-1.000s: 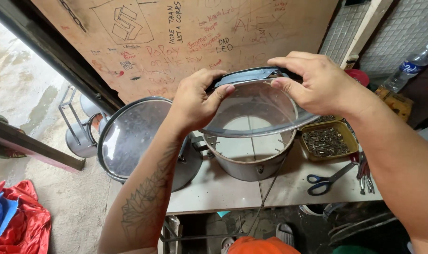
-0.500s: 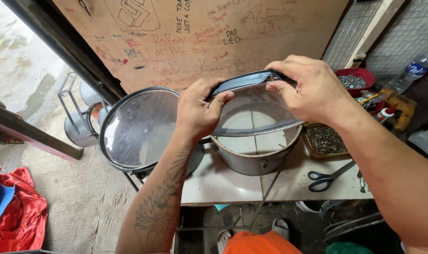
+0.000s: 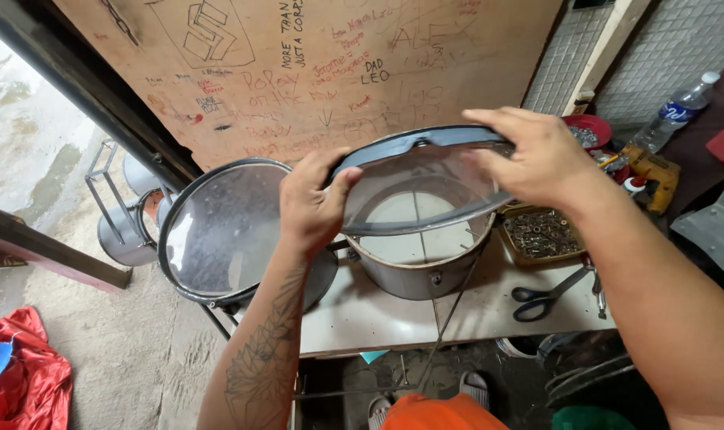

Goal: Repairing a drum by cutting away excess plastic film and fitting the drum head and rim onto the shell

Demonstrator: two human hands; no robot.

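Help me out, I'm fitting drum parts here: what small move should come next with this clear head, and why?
Probably lower it flat onto the open drum shell. The left hand and right hand hold the clear drum head by its dark rim, tilted just above the shell, whose top is open and directly beneath.

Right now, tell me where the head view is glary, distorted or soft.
Head view: daylight washes out the wet floor at far left; the clear hoop held by the left hand and right hand shows a pale sheen, hazing the metal drum behind it; the wide lens stretches both forearms near the lower edge; no marked motion blur.
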